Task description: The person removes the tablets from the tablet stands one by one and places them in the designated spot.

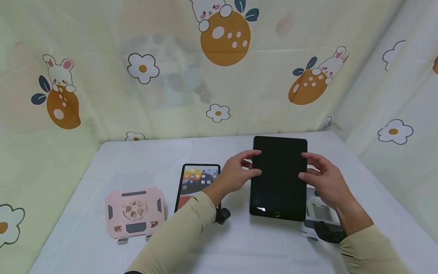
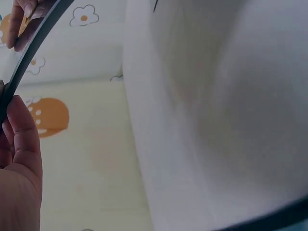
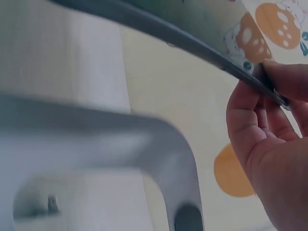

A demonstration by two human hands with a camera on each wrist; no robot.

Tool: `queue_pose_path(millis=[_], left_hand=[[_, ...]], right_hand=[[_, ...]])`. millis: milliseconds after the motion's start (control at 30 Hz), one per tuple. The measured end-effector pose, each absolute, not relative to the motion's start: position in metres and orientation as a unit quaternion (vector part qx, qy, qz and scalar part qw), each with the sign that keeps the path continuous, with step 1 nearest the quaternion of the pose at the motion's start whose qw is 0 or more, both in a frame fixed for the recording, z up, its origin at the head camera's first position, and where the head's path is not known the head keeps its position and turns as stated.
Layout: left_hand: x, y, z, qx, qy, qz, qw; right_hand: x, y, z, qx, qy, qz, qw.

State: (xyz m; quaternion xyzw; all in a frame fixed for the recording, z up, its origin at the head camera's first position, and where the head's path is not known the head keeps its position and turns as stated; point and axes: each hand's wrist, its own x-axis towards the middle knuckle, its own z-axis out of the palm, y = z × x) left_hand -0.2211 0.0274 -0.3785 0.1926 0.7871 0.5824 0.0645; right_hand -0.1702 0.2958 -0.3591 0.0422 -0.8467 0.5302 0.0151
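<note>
A black tablet (image 1: 278, 179) with a dark screen stands tilted up over the white table (image 1: 102, 243). My left hand (image 1: 239, 171) pinches its left edge and my right hand (image 1: 321, 177) pinches its right edge. The left wrist view shows the tablet's dark rim (image 2: 29, 62) between my fingers (image 2: 21, 139). In the right wrist view my fingers (image 3: 269, 96) clamp the thin tablet edge (image 3: 192, 43). Behind the tablet a white stand (image 1: 318, 219) is partly hidden; its grey arm (image 3: 159, 144) fills the right wrist view.
A second tablet (image 1: 196, 184) with a lit screen leans on a black stand (image 1: 222, 216) left of centre. A pink folding stand (image 1: 134, 211) lies at the left. Patterned cloth walls (image 1: 219, 76) close in the table on three sides.
</note>
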Motion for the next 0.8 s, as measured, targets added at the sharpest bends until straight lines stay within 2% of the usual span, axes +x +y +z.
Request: queue_pose_path(millis=[333,800], left_hand=[[-0.225,-0.003,-0.389,0.157,0.772,0.611,0.07],[-0.23,-0.028,-0.406,0.088,0.765,0.633,0.082]], right_hand=[[-0.182,0.265,-0.366,0.043,-0.817,0.575,-0.012],[-0.196,0.227,-0.38,0.016,-0.783,0.622,-0.018]])
